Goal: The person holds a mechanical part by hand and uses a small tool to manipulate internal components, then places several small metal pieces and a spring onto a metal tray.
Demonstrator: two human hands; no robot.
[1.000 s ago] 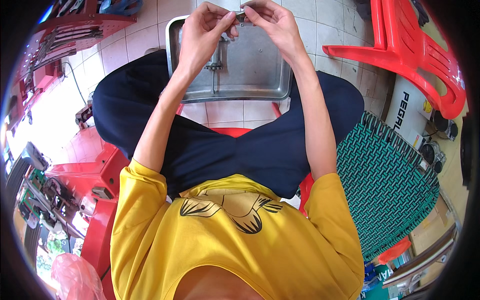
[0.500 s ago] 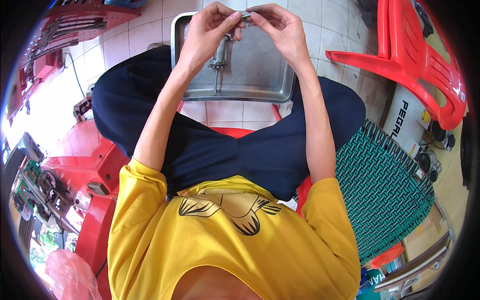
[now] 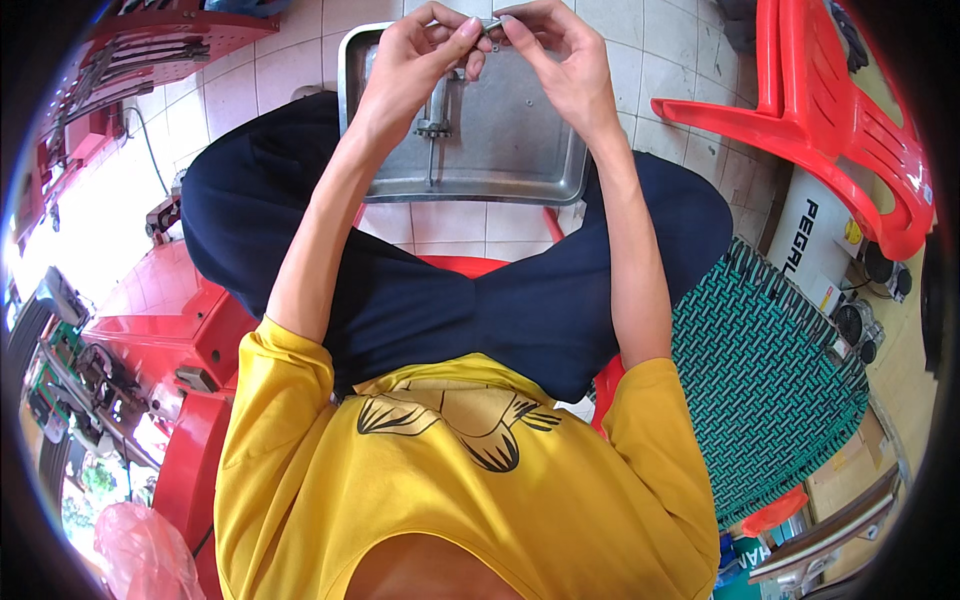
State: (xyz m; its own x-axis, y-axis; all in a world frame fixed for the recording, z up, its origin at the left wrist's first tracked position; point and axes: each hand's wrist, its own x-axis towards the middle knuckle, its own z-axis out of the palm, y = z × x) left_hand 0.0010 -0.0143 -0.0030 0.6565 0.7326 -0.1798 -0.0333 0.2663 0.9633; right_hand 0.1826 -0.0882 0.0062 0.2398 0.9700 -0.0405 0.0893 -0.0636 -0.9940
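Note:
A small silvery metal piece, too small to name, is held above the far side of a metal tray. My left hand pinches one end of it between thumb and fingers. At its other end, my right hand pinches it the same way. In the tray below my left hand lies a grey metal tool or part with a round toothed collar and a thin rod toward me. Its far end is partly hidden behind my left hand. A few tiny bits lie on the tray bottom.
A red plastic chair stands at the far right, beside a white cylindrical tank. A green woven seat is close by my right arm. Red metal cabinets and a tool rack line the left.
The small metal piece has tilted slightly between my fingers, and more of it shows. Both hands stay nearly in place over the tray.

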